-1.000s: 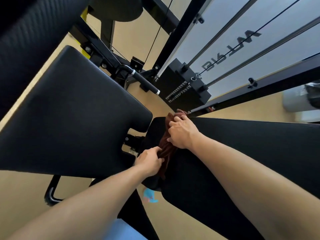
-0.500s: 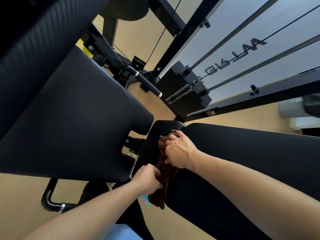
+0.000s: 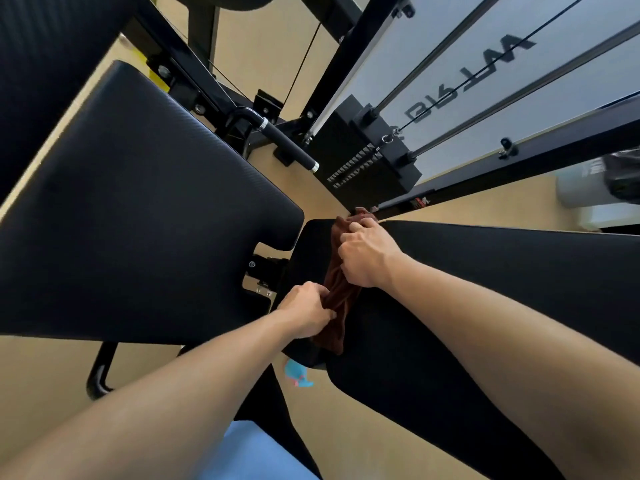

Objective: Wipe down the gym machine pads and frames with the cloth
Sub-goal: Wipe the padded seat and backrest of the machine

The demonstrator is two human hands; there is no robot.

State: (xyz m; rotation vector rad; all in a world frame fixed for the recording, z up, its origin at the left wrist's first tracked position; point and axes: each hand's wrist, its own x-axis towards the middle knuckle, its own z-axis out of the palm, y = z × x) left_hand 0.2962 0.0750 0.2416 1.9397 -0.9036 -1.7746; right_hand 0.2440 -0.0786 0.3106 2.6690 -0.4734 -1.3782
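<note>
At the far left a broad black textured vinyl pad (image 3: 138, 216) slopes across the view, with a notch cut in its lower right edge where a black metal bracket with bolts (image 3: 265, 271) shows through. Beneath it a curved black tubular foot (image 3: 100, 370) rests on the tan floor (image 3: 45, 375). Just right of the bracket, the left hand (image 3: 306, 315) has its fingers curled tight on the lower end of a dark brown cloth (image 3: 337, 299). The cloth lies stretched along the rounded end of a long black textured bench pad (image 3: 485, 289), touching its surface. At the cloth's upper end, the right hand (image 3: 367, 258) presses down with fingers closed over the bunched fabric, near the pad's top edge. Above the hands, a black foam-covered handle with a chrome ring (image 3: 287, 142) juts out from the black steel frame (image 3: 353, 46). Further right stands a black weight stack (image 3: 367, 157), with guide rods and a cable running before a pale panel with dark lettering (image 3: 485, 74).
</note>
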